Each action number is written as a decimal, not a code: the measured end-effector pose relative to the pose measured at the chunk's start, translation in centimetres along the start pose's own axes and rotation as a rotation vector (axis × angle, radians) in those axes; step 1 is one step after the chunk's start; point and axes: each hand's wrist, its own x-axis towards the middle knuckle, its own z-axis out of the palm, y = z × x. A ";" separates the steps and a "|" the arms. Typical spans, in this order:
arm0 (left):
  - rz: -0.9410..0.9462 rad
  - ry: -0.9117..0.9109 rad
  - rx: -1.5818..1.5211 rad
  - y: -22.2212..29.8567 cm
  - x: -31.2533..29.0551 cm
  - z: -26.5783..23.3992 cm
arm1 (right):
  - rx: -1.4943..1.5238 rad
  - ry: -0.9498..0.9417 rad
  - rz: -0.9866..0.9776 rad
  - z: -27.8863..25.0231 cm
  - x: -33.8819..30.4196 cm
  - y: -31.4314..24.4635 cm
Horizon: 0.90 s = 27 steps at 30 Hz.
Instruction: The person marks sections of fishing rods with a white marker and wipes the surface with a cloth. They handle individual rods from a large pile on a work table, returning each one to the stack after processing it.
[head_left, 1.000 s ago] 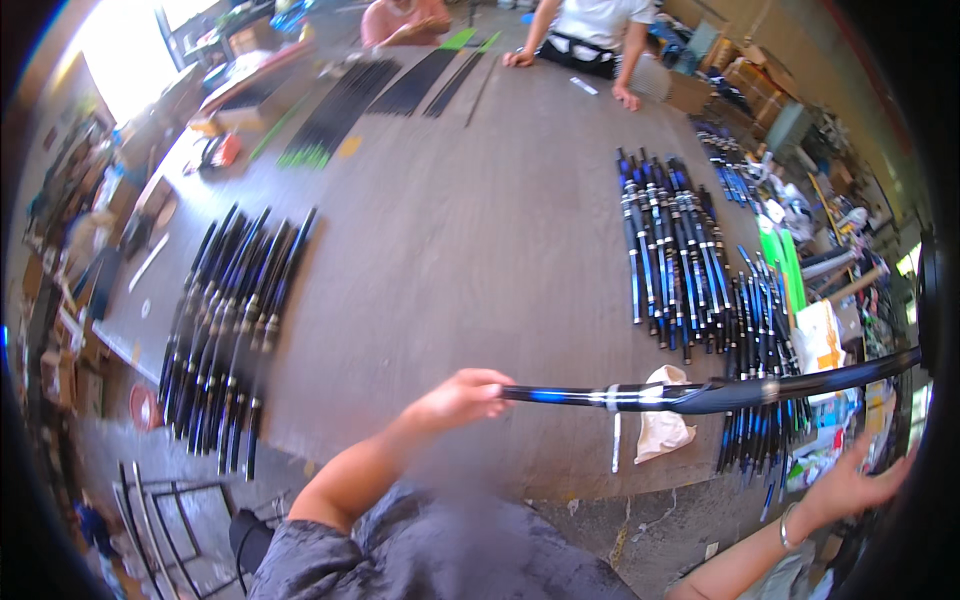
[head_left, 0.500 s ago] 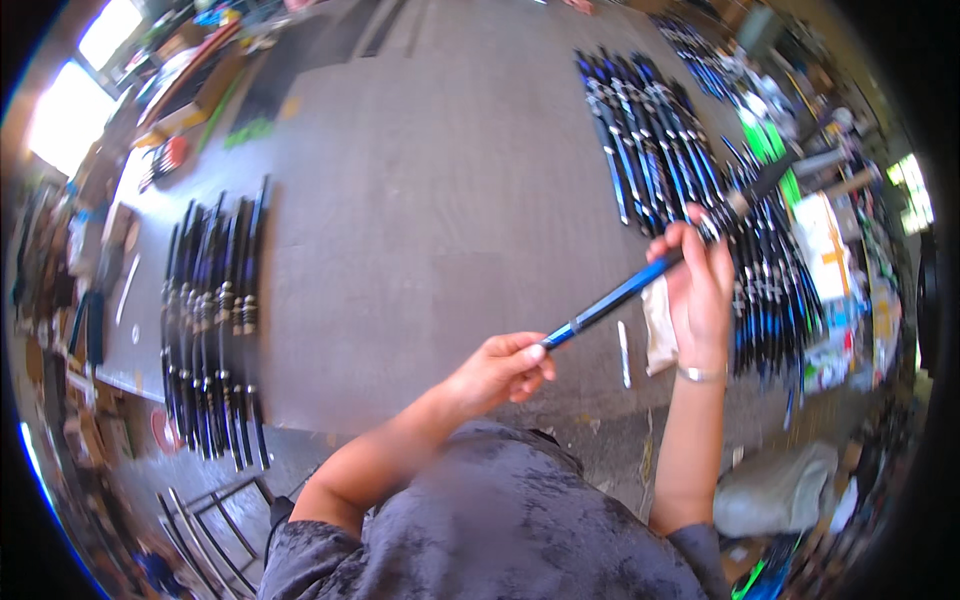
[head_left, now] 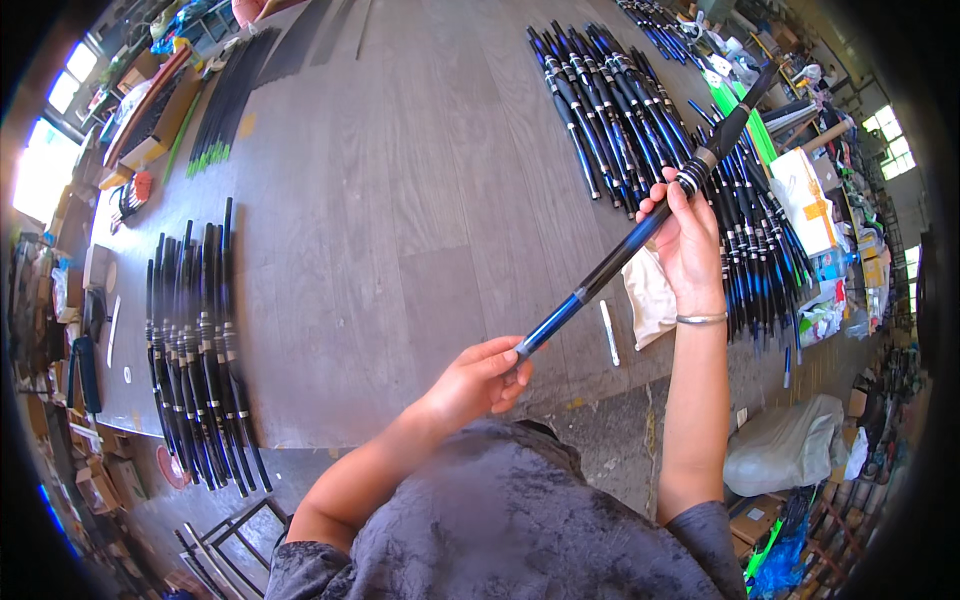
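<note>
A black and blue fishing rod (head_left: 617, 256) slants across in front of me, its lower end near my body and its handle end pointing up to the far right. My left hand (head_left: 472, 378) pinches the lower tip between thumb and fingers. Around the shaft just below the ringed handle fittings, my right hand (head_left: 692, 250) is closed. Beneath the rod's upper part lies a bundle of similar rods (head_left: 745, 240), partly covered by it. Another bundle of rods (head_left: 610, 110) is farther back, and a smaller set of rods (head_left: 200, 360) rests at the left.
A grey wood-grain table (head_left: 420, 200) spans the middle. By my right wrist lie a white cloth (head_left: 650, 300) and a thin white pen-like stick (head_left: 609, 332). Thin black rods with green tips (head_left: 215, 150) sit at the far left. A filled plastic sack (head_left: 785, 445) stands right of me.
The rod now slants more steeply, its handle end higher. My left hand has shifted slightly left. The whole view has turned a little, and both hands keep their hold.
</note>
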 end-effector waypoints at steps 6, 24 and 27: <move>-0.021 -0.007 -0.001 0.1 0.3 0.2 | -0.015 -0.002 0.004 -0.2 0.2 0.0; -0.053 -0.304 0.252 -0.7 -1.6 -1.3 | -0.049 -0.019 0.104 1.8 -3.4 3.5; 0.038 -0.293 0.284 -0.9 -2.7 -1.4 | -0.047 -0.015 0.112 3.0 -3.8 4.3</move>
